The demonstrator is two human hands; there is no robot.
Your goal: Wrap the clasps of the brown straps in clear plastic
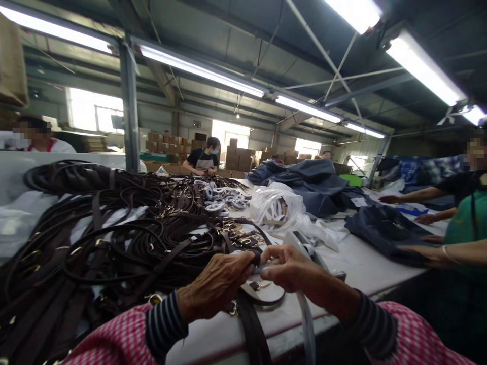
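Near the front edge of the table, my left hand (220, 281) is closed on a dark brown strap (254, 327), part of which hangs over the table edge. My right hand (291, 266) meets it fingertip to fingertip, pinching a pale translucent strip (307, 324) whose tail drops below the wrist. Where the two hands meet, the fingers hide how strip and strap lie together. Gold-coloured metal clasps (258, 286) show just beneath the hands. To the left lies a large heap of similar dark straps (125, 248) with metal fittings.
Behind my hands are white-wrapped pieces (224, 197) and a clear plastic bag (279, 203). Dark blue fabric (312, 185) is piled farther back. A grey box-like object (312, 253) stands by my right hand. Co-workers' arms (437, 248) reach over a dark blue item (384, 230) at right.
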